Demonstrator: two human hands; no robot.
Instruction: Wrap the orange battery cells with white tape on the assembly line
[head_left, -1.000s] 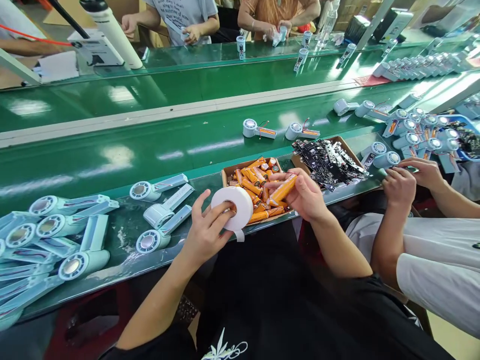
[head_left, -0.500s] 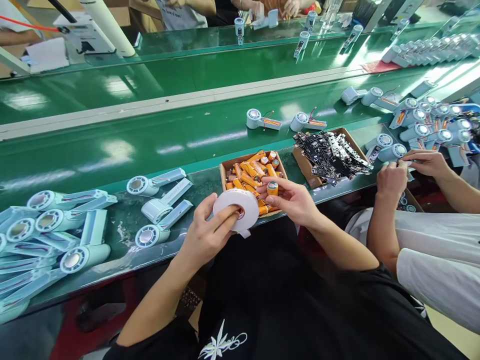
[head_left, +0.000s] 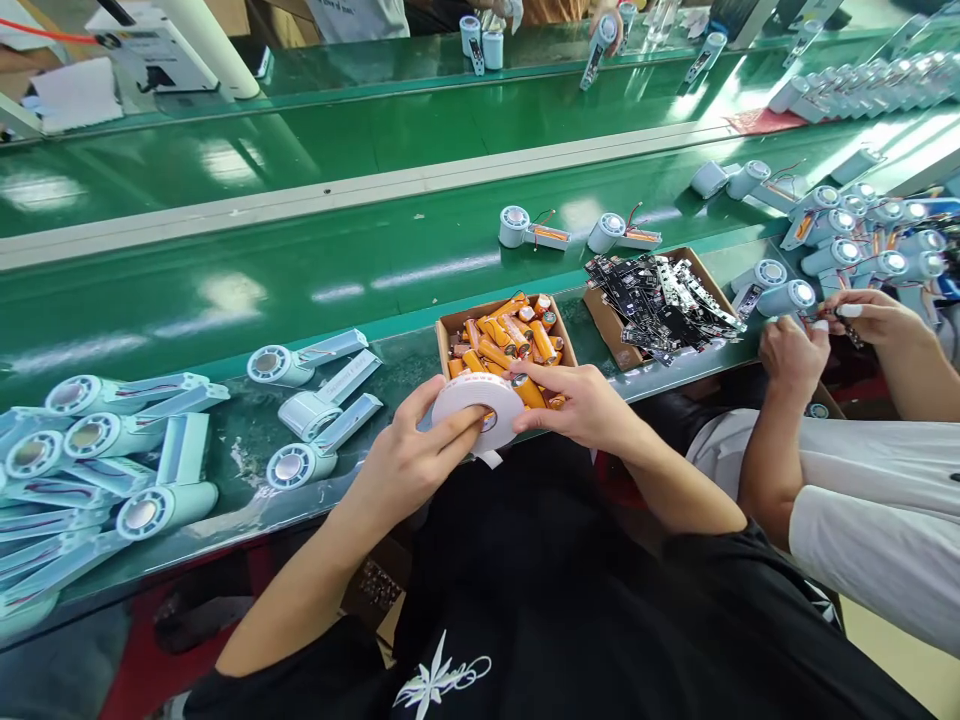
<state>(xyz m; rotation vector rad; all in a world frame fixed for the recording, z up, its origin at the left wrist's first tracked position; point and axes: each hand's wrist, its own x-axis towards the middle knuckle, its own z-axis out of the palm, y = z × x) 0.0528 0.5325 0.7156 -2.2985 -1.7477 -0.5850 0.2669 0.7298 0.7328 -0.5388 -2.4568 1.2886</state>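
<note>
My left hand [head_left: 416, 450] is closed on a roll of white tape [head_left: 495, 395], with fingers reaching into its core. A loose tape end hangs from the roll's lower edge. My right hand [head_left: 585, 405] is closed around an orange battery cell [head_left: 531, 390], its fingertips close to the roll's right side. Part of the cell is hidden by the fingers, and I cannot tell whether it touches the tape. Just behind both hands sits a cardboard box [head_left: 444, 340] heaped with orange battery cells [head_left: 517, 330].
To the right is a box of circuit boards [head_left: 660, 305], beside a co-worker's hands [head_left: 795, 350]. Light-blue handheld housings [head_left: 169, 505] pile up at left, with several more [head_left: 292, 465] nearer. Two wired housings [head_left: 514, 227] lie on the green belt [head_left: 300, 260].
My right hand has moved left with the battery cell, up to the tape roll. The roll has shifted slightly. Across the line, a person's hand now grips a housing.
</note>
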